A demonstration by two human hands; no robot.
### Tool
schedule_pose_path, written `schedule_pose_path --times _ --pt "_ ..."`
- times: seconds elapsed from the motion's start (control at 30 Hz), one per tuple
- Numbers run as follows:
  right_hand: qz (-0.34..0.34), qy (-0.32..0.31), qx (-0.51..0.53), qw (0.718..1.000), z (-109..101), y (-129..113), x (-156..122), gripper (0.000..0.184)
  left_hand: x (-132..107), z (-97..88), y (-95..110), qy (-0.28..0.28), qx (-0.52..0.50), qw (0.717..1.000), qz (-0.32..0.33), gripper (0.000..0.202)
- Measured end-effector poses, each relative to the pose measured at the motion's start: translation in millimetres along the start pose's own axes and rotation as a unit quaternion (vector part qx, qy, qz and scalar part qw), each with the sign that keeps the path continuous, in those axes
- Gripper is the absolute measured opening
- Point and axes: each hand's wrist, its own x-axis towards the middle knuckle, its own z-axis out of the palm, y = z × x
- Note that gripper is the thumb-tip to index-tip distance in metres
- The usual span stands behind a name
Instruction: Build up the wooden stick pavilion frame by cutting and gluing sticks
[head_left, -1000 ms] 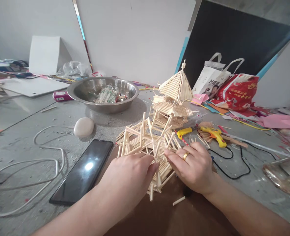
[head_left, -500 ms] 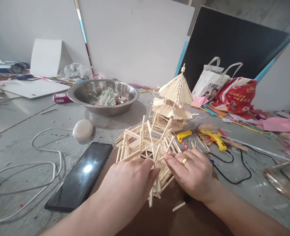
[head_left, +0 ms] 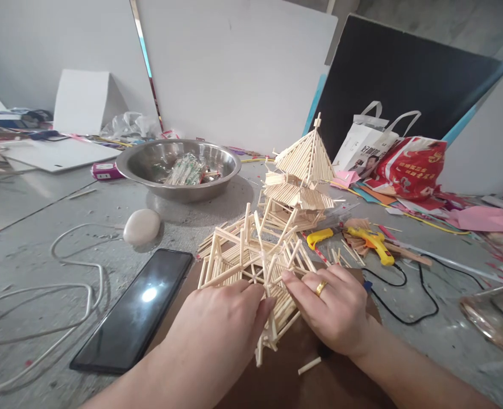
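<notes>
My left hand [head_left: 221, 324] is curled, fingertips pinched on the near edge of the stick frame [head_left: 245, 258]. My right hand [head_left: 334, 309], ring on one finger, grips the frame's right side, fingers closed on its sticks. The frame sits tilted on a brown board [head_left: 285, 380] on the counter [head_left: 33, 227]. Phone [head_left: 136, 309] just left; finished stick tower [head_left: 304, 170] behind; yellow glue gun [head_left: 373, 241] to the right

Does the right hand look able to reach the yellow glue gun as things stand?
Probably yes: the glue gun lies just beyond the right hand with only loose sticks between, though it pinches the stick frame.
</notes>
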Motion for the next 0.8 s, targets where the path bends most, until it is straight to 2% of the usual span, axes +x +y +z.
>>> schedule_pose_path --times 0.43,0.8 --pt "0.000 -0.024 -0.011 1.000 0.9 0.7 0.0 0.010 -2.0 -1.5 -0.2 0.007 0.014 0.999 0.028 0.027" --pt "0.010 -0.043 0.009 0.999 -1.8 4.2 2.4 0.008 -3.2 0.1 -0.7 0.020 -0.003 1.000 0.016 0.028"
